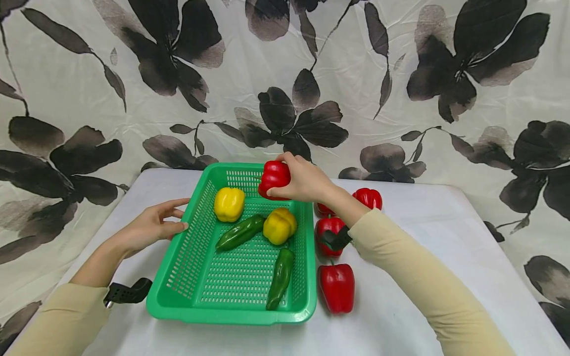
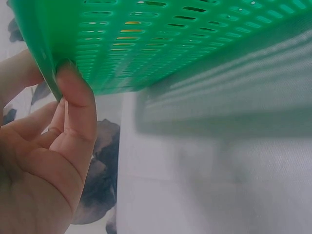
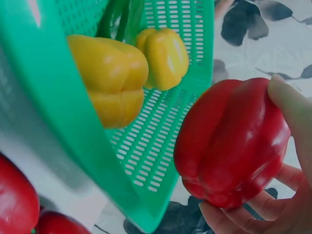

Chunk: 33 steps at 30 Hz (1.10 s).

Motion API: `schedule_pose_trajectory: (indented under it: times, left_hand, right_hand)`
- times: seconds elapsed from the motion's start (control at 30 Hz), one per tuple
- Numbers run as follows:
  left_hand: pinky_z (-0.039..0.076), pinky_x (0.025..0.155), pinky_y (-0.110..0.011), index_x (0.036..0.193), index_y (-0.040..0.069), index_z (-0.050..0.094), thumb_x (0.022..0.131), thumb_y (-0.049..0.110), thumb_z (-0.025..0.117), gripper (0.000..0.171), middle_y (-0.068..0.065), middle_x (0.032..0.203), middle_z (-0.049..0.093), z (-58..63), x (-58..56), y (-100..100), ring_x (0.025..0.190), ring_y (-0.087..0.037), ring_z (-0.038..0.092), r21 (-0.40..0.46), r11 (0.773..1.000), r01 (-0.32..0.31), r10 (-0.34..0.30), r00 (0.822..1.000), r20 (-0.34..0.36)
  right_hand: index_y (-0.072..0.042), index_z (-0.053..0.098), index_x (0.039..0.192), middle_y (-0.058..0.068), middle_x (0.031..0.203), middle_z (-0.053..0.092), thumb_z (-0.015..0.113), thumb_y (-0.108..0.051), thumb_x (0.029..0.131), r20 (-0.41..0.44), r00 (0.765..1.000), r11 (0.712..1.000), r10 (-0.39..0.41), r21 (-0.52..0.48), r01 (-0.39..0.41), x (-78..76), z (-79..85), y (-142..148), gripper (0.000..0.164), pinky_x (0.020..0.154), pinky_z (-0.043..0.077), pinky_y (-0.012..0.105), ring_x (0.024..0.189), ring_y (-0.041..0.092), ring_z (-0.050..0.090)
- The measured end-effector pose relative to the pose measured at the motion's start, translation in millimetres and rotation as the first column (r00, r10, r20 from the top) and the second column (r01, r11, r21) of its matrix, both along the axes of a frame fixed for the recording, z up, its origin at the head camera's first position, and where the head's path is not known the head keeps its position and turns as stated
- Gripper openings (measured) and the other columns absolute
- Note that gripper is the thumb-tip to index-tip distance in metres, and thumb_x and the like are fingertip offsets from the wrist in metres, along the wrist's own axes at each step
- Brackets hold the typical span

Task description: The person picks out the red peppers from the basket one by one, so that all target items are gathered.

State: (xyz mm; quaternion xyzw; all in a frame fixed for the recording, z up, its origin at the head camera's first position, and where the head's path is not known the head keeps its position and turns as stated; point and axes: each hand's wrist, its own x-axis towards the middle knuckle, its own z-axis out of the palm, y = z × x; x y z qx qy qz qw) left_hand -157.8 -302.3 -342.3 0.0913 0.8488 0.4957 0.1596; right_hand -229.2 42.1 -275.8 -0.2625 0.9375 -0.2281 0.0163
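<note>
My right hand [image 1: 305, 180] grips a red bell pepper [image 1: 274, 178] above the far right part of the green basket [image 1: 231, 316]; in the right wrist view, the thumb and fingers press opposite sides of this red pepper [image 3: 231, 144]. At the basket's left rim is my left hand [image 1: 144, 228]; the left wrist view shows its fingers [image 2: 75, 109] pinching that rim. Inside the basket lie a yellow bell pepper [image 1: 229, 204], another yellow bell pepper [image 1: 279, 226], a green chili pepper [image 1: 240, 233] and a second green chili pepper [image 1: 280, 279].
Several red bell peppers stand right of the basket, among them a near one [image 1: 337, 288], a middle one [image 1: 330, 237] and a far one [image 1: 368, 198]; my right forearm passes over them. Behind the white table [image 1: 414, 222] hangs a floral cloth [image 1: 356, 84].
</note>
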Motion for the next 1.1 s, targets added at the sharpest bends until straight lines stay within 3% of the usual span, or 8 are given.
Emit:
schedule_pose_trajectory:
  times: [0.23,0.5,0.8,1.1]
  left_hand:
    - [0.055,0.075,-0.033,0.147,0.007,0.018,0.089,0.019,0.059,0.072,-0.025,0.123,0.045,0.4,-0.4,0.1,0.088,-0.020,0.062,-0.007,1.000,0.000,0.000,1.000,-0.002]
    - [0.055,0.075,-0.033,0.147,0.006,0.018,0.090,0.019,0.059,0.071,-0.025,0.123,0.046,1.7,-1.1,1.5,0.088,-0.019,0.063,-0.008,1.000,0.007,-0.007,1.000,-0.007]
    - [0.055,0.075,-0.033,0.147,0.007,0.018,0.090,0.020,0.059,0.072,-0.024,0.123,0.046,1.9,-0.2,0.4,0.088,-0.019,0.062,-0.014,1.000,0.003,-0.003,1.000,-0.005]
    - [0.055,0.074,-0.034,0.147,0.008,0.019,0.089,0.020,0.060,0.071,-0.024,0.122,0.047,-0.3,-0.3,-0.3,0.088,-0.019,0.062,-0.016,1.000,-0.003,0.003,1.000,-0.004]
  right_hand:
    - [-0.013,0.038,0.132,0.011,0.116,0.055,0.069,-0.045,0.076,-0.019,1.000,0.998,-0.006,-0.056,0.005,7.2,0.5,19.3,0.072,0.080,0.052,0.036,0.099,0.023,0.056]
    - [-0.011,0.041,0.132,0.005,0.121,0.055,0.071,-0.041,0.076,-0.035,0.997,0.990,-0.069,-0.125,0.064,19.8,-1.5,42.5,0.070,0.077,0.054,0.036,0.099,0.021,0.057]
    - [-0.012,0.039,0.134,0.006,0.122,0.054,0.071,-0.041,0.076,-0.033,0.992,0.983,-0.123,-0.138,0.118,32.7,-5.1,68.0,0.073,0.075,0.055,0.040,0.100,0.024,0.056]
    - [-0.010,0.040,0.132,0.009,0.118,0.055,0.075,-0.036,0.074,-0.059,0.986,0.981,-0.153,-0.126,0.145,56.3,-15.9,94.1,0.072,0.072,0.056,0.040,0.099,0.025,0.058]
